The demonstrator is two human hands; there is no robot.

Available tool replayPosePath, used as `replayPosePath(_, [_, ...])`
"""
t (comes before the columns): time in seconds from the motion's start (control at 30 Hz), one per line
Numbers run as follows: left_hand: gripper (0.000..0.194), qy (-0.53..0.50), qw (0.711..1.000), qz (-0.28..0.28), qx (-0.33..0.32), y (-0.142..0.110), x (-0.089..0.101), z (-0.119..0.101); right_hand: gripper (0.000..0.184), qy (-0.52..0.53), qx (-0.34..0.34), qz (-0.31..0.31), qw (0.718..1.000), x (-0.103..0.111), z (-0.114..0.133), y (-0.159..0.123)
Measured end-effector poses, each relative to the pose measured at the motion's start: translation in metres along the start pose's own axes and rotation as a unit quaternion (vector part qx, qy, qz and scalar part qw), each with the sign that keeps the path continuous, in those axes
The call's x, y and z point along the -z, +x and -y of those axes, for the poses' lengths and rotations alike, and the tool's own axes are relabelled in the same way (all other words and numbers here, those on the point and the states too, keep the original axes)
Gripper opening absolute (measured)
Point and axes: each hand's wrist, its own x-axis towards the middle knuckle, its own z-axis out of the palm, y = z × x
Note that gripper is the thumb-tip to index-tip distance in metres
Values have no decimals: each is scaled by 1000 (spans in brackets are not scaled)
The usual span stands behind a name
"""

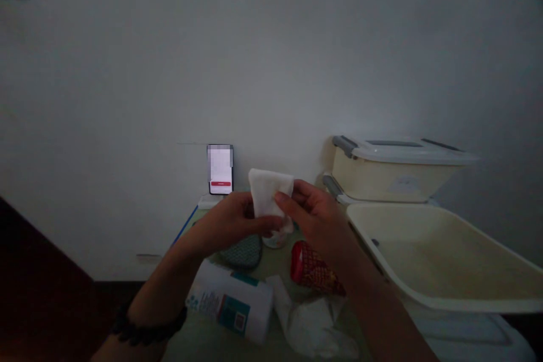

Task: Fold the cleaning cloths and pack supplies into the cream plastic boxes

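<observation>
A folded white cloth (266,188), soft with rounded corners, is held up above the table between both hands. My left hand (231,218) grips its lower left part, the thumb lying across the bottom edge. On the right side, my right hand (319,216) pinches it, with the thumb on the near face and the fingers behind. Whether the cloth is fabric or thick tissue, I cannot tell. Below it, partly covered by the hands, stands a small whitish container (275,238). A red patterned can or packet (311,268) lies under my right forearm.
A white bottle with a teal label (237,300) lies on its side near crumpled white tissue (316,325). Behind it is a dark grey-green textured item (242,253). A phone (220,169) leans on the wall. At right are an open cream bin (428,300) and a lidded box (382,178).
</observation>
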Motion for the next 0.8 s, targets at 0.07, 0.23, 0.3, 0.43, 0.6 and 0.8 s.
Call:
replayPosePath(0.07, [14, -10, 1000, -27, 4, 2, -5, -1, 16, 14, 12, -8, 1000, -1, 1, -1])
replayPosePath(0.23, [15, 7, 999, -36, 20, -3, -19, -11, 14, 30, 7, 13, 999, 7, 15, -8])
replayPosePath(0.3, [18, 30, 999, -36, 23, -5, -27, -16, 12, -2, 1, 19, 1000, 16, 24, -14])
replayPosePath(0.43, [28, 105, 994, -4, 13, 2, -51, -24, 12, -76, -12, 26, 997, 43, 41, -30])
replayPosePath(0.6, [37, 175, 983, 53, -22, 21, -94, -33, 12, -57, -38, 23, 997, 89, 52, -48])
replayPosePath(0.8, [26, 204, 975, 72, -46, 45, -131, -29, 14, -142, -106, 8, 984, 150, 52, -57])
